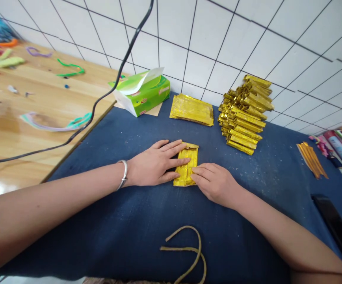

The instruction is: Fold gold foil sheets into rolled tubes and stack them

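Observation:
A folded piece of gold foil paper (188,165) lies flat on the dark blue table cover, with crease lines across it. My left hand (159,163) rests on its left side, fingers spread and pressing down; a silver bangle circles that wrist. At the paper's right edge is my right hand (214,182), its fingers bunched together and gripping the edge. Behind the hands sits a flat stack of gold foil sheets (191,110). A tall pile of folded gold foil strips (246,114) leans near the tiled wall to the right.
A green tissue box (144,92) stands at the back left. A black cable (108,92) hangs across the left side. Bent cords (199,246) lie near the front edge. Farther right are bronze strips (312,159), books (341,152) and a black object (335,225). Pipe cleaners litter the wooden table (52,154).

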Motion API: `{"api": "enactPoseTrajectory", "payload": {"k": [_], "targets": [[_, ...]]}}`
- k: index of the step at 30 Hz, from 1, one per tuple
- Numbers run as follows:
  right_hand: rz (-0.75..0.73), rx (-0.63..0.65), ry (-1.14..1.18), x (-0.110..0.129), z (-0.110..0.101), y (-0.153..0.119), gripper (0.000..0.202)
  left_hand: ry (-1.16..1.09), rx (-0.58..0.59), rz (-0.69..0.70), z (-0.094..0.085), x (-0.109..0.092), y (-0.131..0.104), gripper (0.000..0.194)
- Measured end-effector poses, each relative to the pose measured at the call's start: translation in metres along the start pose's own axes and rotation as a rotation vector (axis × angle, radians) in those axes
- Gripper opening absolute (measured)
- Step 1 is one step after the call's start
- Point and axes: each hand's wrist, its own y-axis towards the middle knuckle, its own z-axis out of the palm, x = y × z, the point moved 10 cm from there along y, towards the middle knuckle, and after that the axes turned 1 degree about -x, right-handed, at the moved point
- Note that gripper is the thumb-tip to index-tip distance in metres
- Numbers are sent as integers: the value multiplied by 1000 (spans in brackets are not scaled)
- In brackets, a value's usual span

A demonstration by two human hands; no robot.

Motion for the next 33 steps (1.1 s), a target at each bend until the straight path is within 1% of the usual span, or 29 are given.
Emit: {"api": "enactPoseTrajectory", "payload": {"k": [4,7,10,13,16,20,22,24,28,31,33], "targets": [[19,-5,11,-1,1,0,22,7,-5,29,0,-4,0,49],[25,-13,21,-1,1,0,21,-2,-48,53,-3,-8,-1,48],[35,-26,35,-2,1,-1,20,-49,-102,105,-10,-15,-2,36],[62,-27,58,-5,2,-1,20,-123,-85,177,-13,-20,-4,27],[101,-25,104,-9,4,-2,19,-206,-42,207,-15,-21,-5,27],[167,-44,178,-15,4,-4,18,-259,5,165,-19,-20,-6,33],[194,-62,214,-18,4,-4,17,-246,17,127,-19,-21,-7,35],[217,-77,248,-20,4,-5,16,-223,20,93,-18,-23,-7,33],[237,-89,295,-22,5,-5,16,-184,-30,60,-16,-26,-7,20],[225,-91,306,-21,3,-4,16,-161,-75,71,-15,-27,-8,19],[214,-80,296,-19,2,-3,17,-152,-85,74,-15,-28,-8,20]]}}
